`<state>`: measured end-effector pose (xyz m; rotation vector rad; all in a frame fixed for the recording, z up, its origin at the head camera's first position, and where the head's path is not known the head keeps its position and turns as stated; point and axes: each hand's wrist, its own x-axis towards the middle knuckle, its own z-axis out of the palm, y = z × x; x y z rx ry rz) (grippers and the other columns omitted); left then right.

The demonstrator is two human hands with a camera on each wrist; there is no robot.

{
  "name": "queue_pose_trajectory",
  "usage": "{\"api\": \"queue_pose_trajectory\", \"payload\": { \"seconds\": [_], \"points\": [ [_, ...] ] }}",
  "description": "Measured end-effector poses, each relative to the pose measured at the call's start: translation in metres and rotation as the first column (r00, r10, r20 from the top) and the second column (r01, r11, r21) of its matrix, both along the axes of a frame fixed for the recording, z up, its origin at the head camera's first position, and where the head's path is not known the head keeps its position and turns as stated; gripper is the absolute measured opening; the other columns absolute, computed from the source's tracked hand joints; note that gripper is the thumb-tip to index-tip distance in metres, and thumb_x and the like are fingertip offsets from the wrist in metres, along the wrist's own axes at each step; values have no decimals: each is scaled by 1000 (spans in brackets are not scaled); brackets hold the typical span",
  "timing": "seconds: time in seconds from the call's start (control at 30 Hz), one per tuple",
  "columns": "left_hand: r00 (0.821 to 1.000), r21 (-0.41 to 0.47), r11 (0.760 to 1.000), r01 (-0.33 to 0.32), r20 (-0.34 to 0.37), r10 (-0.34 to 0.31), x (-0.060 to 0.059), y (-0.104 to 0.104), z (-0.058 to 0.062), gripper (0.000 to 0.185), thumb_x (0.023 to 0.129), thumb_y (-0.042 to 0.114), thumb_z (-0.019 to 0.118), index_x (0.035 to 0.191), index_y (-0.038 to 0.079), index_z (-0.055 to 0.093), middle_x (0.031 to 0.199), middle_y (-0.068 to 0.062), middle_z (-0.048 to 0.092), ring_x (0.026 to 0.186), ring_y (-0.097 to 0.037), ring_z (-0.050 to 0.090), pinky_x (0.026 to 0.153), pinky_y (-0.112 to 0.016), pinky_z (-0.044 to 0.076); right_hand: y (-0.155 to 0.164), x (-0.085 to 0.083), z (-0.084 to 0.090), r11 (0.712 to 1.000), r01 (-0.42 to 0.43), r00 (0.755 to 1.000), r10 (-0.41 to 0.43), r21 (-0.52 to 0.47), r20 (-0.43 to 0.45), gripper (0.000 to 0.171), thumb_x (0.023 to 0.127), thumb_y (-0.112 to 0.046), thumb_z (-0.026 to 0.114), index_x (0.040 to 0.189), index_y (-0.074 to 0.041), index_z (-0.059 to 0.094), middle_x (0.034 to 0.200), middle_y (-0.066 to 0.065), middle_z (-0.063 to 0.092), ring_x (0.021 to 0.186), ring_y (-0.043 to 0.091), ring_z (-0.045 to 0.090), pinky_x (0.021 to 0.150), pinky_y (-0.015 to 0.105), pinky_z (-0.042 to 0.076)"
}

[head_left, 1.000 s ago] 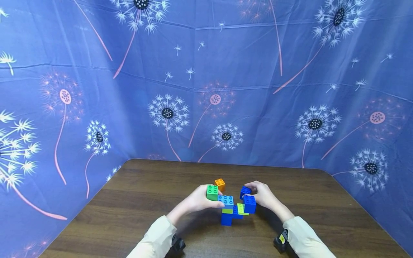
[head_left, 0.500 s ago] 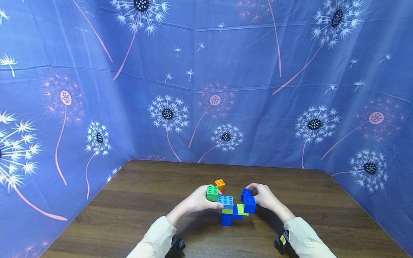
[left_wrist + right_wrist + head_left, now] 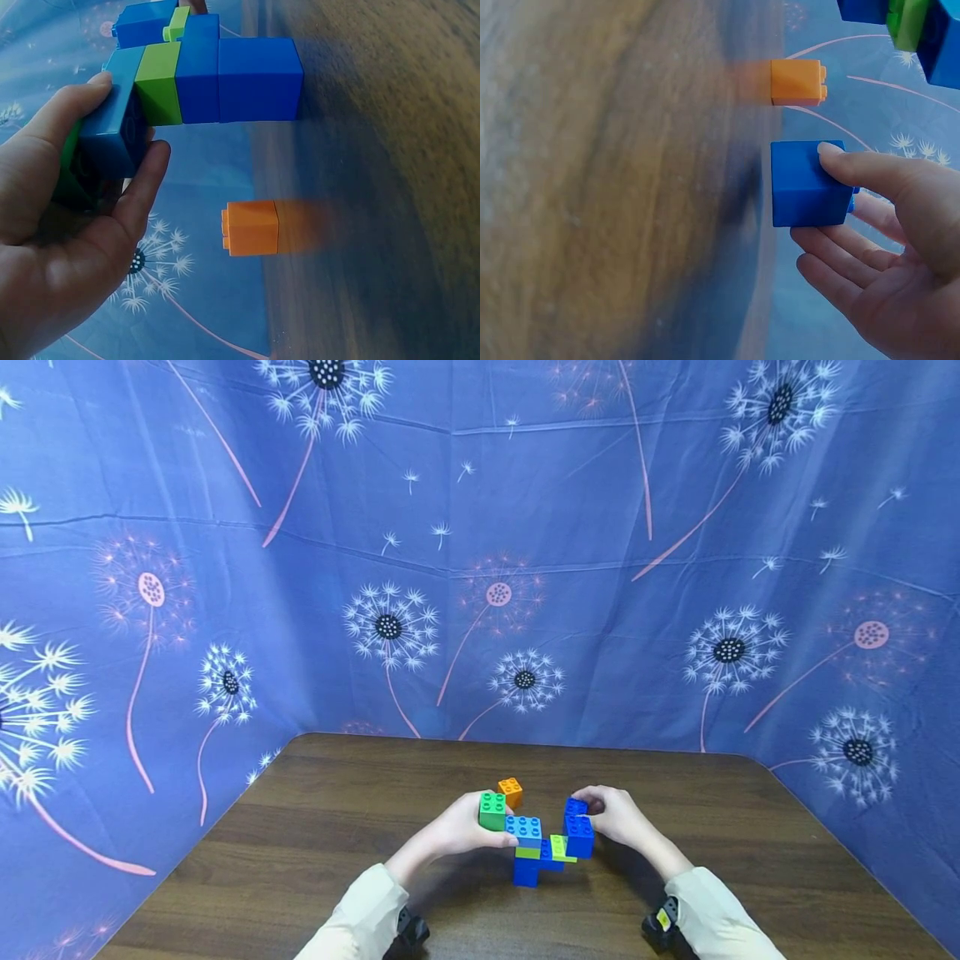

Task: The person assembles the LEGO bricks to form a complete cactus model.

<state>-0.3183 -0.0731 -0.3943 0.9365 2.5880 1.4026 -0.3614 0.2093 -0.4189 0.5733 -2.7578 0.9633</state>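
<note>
Left hand [image 3: 463, 827] partly behind green brick [image 3: 492, 811]

We see a studded build [image 3: 524, 832] and a separate blue brick [image 3: 806, 187].
The build joins green, light-blue, lime and blue pieces; we find the blue brick, studs up, near its blue right-hand end.

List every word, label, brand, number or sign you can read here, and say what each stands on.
Readable text: none.
Yellow label on the black device at the right wrist: too small to read.
Orange block, green block, blue block in the right hand: no lettering shows; any stud marks are too small to make out.
Cloth: flower print, no lettering.
</note>
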Motion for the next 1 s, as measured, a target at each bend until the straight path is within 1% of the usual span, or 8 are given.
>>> {"api": "queue_pose_trajectory", "payload": {
  "seconds": [0.17,0.27,0.4,0.6,0.77,1.0],
  "points": [
    [1000,-3,1000,-3,14,3,1,-1,2,33,77,21,76,101,4,62,76,3,62,63,-4,52,58,-19,45,0,2,4,999,22,1000,-22,-27,-4,34,76,-6,73,108,4,64,94,12,68,81,22,63,72,38,53],
    [1000,-4,1000,-5,20,5,2,-1,3,34,77,21,77,101,3,61,76,2,62,63,-6,52,58,-20,45,-1,3,6,998,54,999,-54,-36,-5,32,76,-9,74,104,3,64,93,11,68,81,22,64,73,38,53],
    [1000,-1,1000,-5,31,6,2,-1,2,34,77,21,77,101,3,61,76,1,62,63,-7,52,58,-20,45,-1,5,9,997,64,998,-64,-38,-9,29,78,-12,75,103,0,65,92,10,68,82,21,64,74,39,53],
    [1000,0,1000,0,18,0,1,-1,1,33,77,21,77,100,3,62,75,2,61,62,-6,51,57,-19,44,-1,9,14,999,39,999,-40,-36,-28,33,78,-15,75,105,0,65,95,11,68,85,24,65,76,40,54],
    [1000,-7,1000,8,4,-8,1,-1,2,33,77,21,77,100,3,62,74,3,61,62,-5,50,57,-19,44,0,13,20,998,5,999,-7,-62,-33,36,79,-16,74,108,2,64,99,14,67,87,26,66,76,39,55],
    [1000,-14,1000,5,18,-4,1,-1,3,33,78,22,76,101,3,61,77,1,61,64,-6,52,58,-20,45,-2,18,31,997,-4,998,0,-74,-57,36,81,-15,72,111,1,64,104,16,66,92,28,66,77,39,54]
  ]
}}
